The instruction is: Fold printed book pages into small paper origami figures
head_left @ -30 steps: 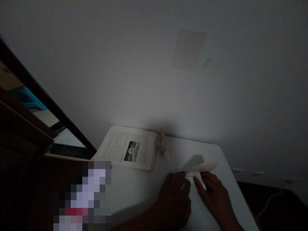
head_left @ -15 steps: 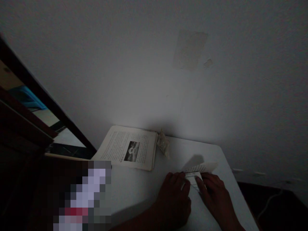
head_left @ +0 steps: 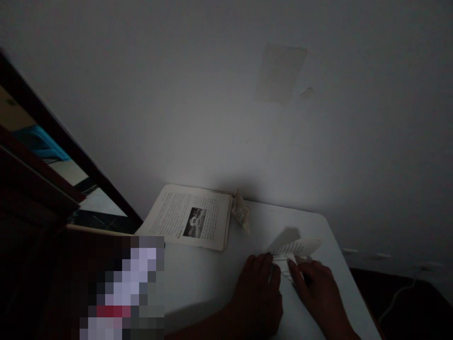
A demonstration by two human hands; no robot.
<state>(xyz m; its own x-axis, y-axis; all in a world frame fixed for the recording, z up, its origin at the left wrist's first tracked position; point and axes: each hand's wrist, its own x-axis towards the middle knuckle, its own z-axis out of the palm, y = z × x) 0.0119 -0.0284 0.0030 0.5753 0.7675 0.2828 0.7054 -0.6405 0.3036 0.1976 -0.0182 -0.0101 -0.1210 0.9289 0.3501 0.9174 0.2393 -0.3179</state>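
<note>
A folded sheet of printed paper [head_left: 295, 248] lies at the right part of the white table, one flap standing up behind my fingers. My left hand [head_left: 260, 288] is closed on the paper's left side, fingertips pressing it against the tabletop. With thumb and bent fingers, my right hand [head_left: 316, 285] pinches the right side of the same paper. Part of the paper is hidden under both hands. Farther back, a folded paper boat [head_left: 241, 215] rests beside an open-faced book [head_left: 173, 215] with printed text and a dark picture.
The white table [head_left: 205, 278] stands against a grey wall with a peeled patch [head_left: 281, 73]. At the left, a dark-framed mirror [head_left: 102, 200] leans near the table. A cable [head_left: 396, 297] hangs at the right. A blurred-out patch covers the lower left.
My right hand's fingers have curled in and drawn back slightly from the raised flap, showing more of the paper. My left hand stays nearly in place.
</note>
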